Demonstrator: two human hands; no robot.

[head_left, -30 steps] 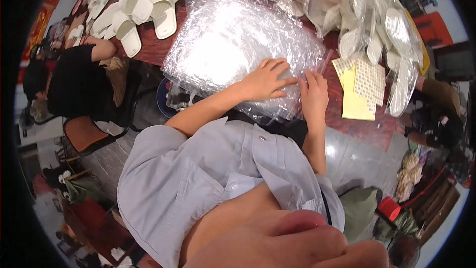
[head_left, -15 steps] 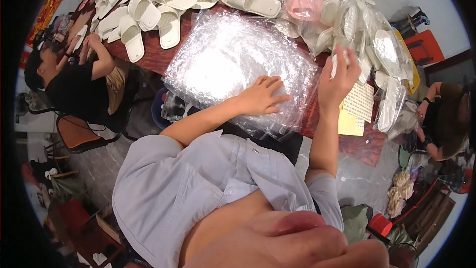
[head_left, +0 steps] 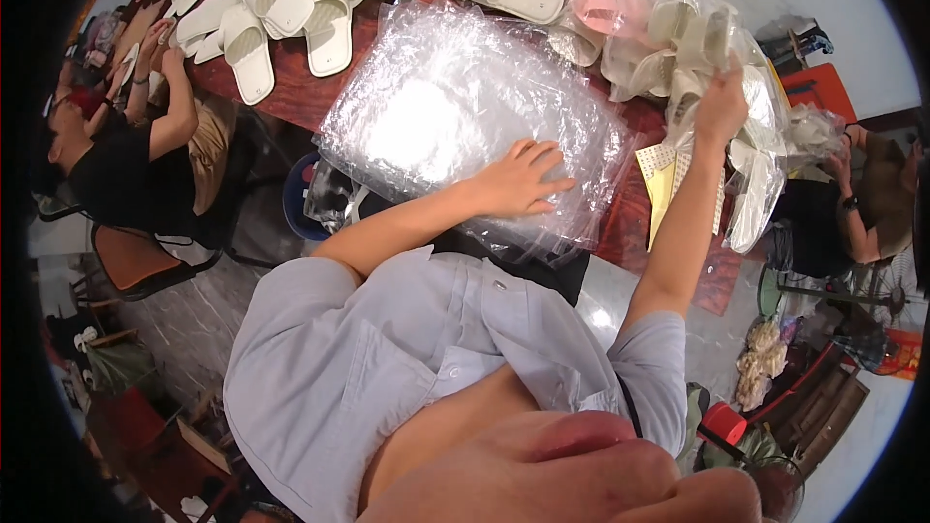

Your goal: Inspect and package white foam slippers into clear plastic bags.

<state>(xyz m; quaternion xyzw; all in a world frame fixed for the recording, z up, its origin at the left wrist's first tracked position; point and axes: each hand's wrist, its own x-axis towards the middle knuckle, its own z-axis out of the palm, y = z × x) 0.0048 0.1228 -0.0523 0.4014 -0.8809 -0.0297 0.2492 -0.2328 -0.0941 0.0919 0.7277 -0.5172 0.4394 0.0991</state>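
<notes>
My left hand (head_left: 524, 179) lies with spread fingers on a wide stack of clear plastic bags (head_left: 387, 136), which shines in the light. At the right, my right hand (head_left: 721, 108) reaches into the heap of bagged cream slippers (head_left: 756, 102). Its fingers are blurred against the plastic, so whether they grip a bag is unclear. Under my right forearm lie yellow sheets (head_left: 657, 184) of small labels, partly hidden. A pink slipper (head_left: 603, 6) in clear wrapping sits at the back of that heap.
Loose cream slippers (head_left: 247, 53) are piled at the back left of the dark red table (head_left: 635, 223). A person in black (head_left: 121, 160) sits at the left; another person (head_left: 872, 194) handles a clear bag at the right. Below the table edge stands a blue bin (head_left: 297, 199).
My right hand has moved right and away from me, into the bagged slippers. The person at the right has raised a clear bag. My left hand stays on the stack.
</notes>
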